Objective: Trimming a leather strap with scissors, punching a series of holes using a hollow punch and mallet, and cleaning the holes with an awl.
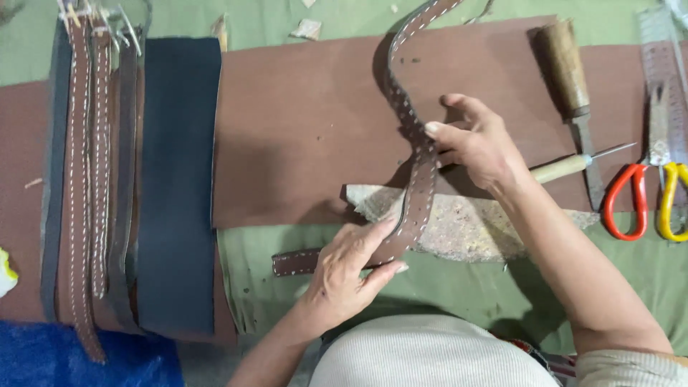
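Observation:
A long brown leather strap [419,179] with white stitch marks along both edges curves from the top centre down to the lower middle. My left hand [347,276] pinches its lower part between thumb and fingers. My right hand [476,143] grips the strap higher up, where it twists on edge. An awl with a pale wooden handle [566,167] lies just right of that hand; whether the hand holds it I cannot tell. The strap crosses a worn, speckled block [473,229] lying on the green cloth.
A large brown leather sheet [301,129] covers the middle. At left lie a dark blue panel [178,193] and several stitched straps [79,179]. At right are a wooden-handled chisel [570,86], a metal ruler [663,79] and red and yellow scissors [645,197].

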